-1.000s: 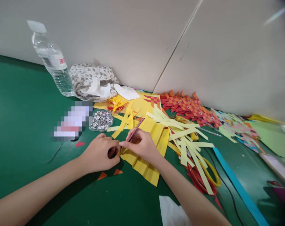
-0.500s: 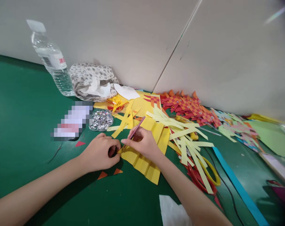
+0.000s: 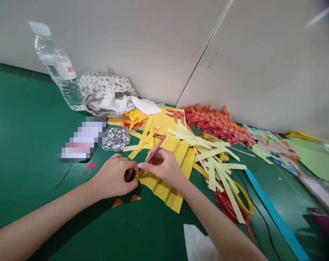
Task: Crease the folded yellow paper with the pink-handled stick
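My right hand (image 3: 164,168) is closed around a thin pink pencil (image 3: 157,148), its tip down at the near-left corner of a folded yellow paper sheet (image 3: 167,186). My left hand (image 3: 115,177) is curled, its fingertips pinching that same corner of the yellow sheet against the green table (image 3: 31,127). The two hands touch at the fingertips. Two small orange paper triangles (image 3: 126,200) lie just in front of my left hand.
A water bottle (image 3: 59,70) and a patterned cloth pouch (image 3: 104,92) stand by the wall. A dish of googly eyes (image 3: 116,139), pale yellow strips (image 3: 213,156), woven paper fish (image 3: 216,121), scissors (image 3: 235,203) and a blue strip (image 3: 273,214) lie around.
The pencil's top end tilted slightly and my right hand shifted a little over the yellow sheet; my left hand stayed pinched on the corner.
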`<state>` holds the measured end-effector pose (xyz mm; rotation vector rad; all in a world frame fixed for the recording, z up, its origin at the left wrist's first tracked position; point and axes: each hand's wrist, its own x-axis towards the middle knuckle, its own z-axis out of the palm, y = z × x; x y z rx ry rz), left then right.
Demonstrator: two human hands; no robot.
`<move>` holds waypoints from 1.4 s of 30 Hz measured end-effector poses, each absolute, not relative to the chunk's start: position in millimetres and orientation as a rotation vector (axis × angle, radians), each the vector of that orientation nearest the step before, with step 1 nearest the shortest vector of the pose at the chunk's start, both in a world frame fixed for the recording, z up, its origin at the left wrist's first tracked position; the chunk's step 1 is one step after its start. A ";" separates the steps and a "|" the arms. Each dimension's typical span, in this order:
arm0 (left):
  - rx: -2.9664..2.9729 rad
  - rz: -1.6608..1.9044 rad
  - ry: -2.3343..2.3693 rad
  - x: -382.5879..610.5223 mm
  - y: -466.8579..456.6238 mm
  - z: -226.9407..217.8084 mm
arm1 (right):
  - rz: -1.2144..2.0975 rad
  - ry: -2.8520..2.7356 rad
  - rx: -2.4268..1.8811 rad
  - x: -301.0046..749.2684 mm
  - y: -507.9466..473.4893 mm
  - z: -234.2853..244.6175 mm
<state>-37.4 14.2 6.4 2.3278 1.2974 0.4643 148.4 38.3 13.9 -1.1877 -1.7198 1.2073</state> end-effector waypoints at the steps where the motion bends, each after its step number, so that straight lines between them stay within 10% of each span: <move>1: 2.330 0.470 1.298 -37.4 14.1 6.2 | 1.208 -1.729 -1.190 148.3 38.2 13.5; 42: 2.275 0.396 1.312 -36.6 15.8 7.6 | 1.196 -1.721 -1.228 151.4 42.0 11.0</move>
